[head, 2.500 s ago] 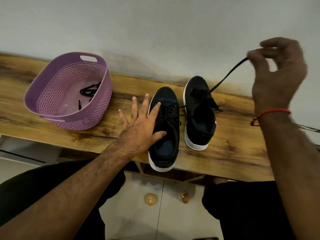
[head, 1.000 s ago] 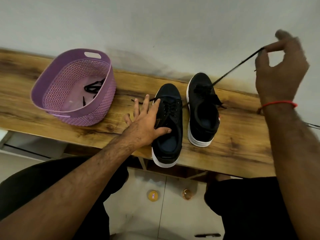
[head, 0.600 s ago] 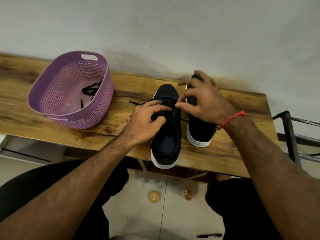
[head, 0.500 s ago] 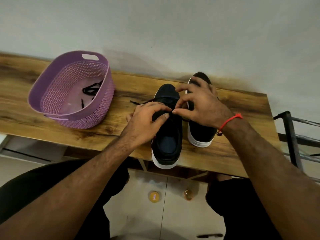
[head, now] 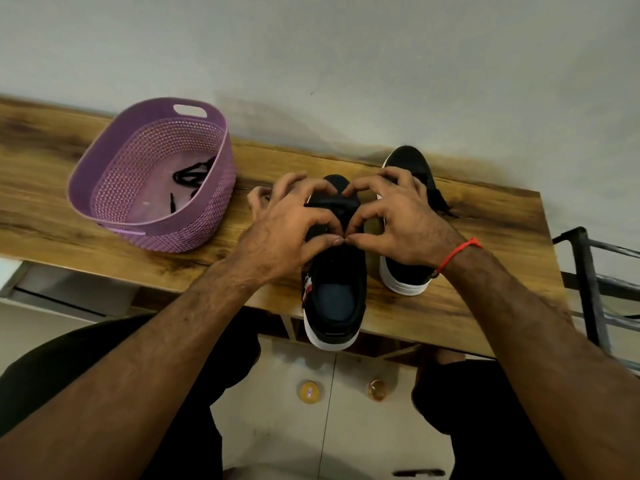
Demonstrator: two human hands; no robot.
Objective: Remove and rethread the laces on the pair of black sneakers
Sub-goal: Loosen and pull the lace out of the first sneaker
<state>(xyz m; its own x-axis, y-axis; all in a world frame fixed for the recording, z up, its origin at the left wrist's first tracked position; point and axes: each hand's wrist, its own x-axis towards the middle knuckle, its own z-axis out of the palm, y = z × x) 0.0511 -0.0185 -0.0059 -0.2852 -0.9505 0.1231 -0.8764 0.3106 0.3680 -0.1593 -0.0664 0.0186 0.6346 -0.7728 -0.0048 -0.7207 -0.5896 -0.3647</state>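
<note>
Head view: left hand (head: 284, 233) and right hand (head: 398, 226) arch over the near sneaker (head: 334, 271), curled fingers meeting thumb to thumb, apparently pinching its lace. Its heel overhangs the tabletop's (head: 485, 271) front edge, toe toward the wall; second sneaker (head: 408, 216) lies parallel.

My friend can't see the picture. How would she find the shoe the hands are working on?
On the wooden table, right of the purple basket, stand two black sneakers. It is the left sneaker, under both hands, and its heel pokes over the table's front edge, unlike the right sneaker.
</note>
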